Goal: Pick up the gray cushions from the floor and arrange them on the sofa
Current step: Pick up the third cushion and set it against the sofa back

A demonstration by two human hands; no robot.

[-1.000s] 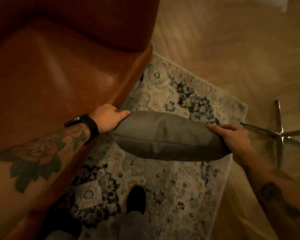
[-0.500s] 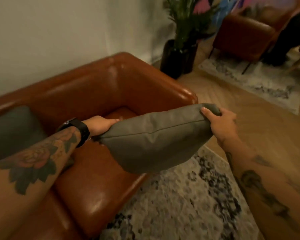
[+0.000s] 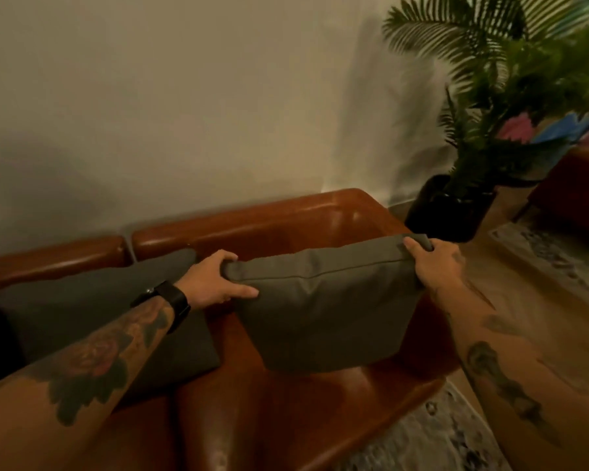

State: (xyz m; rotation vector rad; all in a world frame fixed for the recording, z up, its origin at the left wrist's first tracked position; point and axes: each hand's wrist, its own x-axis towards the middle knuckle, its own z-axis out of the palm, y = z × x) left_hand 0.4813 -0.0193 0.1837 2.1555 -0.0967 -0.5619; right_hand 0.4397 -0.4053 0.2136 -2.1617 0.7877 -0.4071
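A gray cushion stands upright at the right end of the brown leather sofa, its lower edge on or just above the seat, close to the backrest and armrest. My left hand grips its top left corner. My right hand grips its top right corner. A second gray cushion leans against the backrest to the left, partly hidden behind my left forearm.
A potted palm in a black pot stands right of the sofa against the pale wall. A patterned rug lies in front of the sofa. Another rug and a brown chair are at far right.
Both hands lifted the cushion from above the rug up over the sofa seat and turned it upright near the backrest. My view rose from the floor to the sofa and wall.
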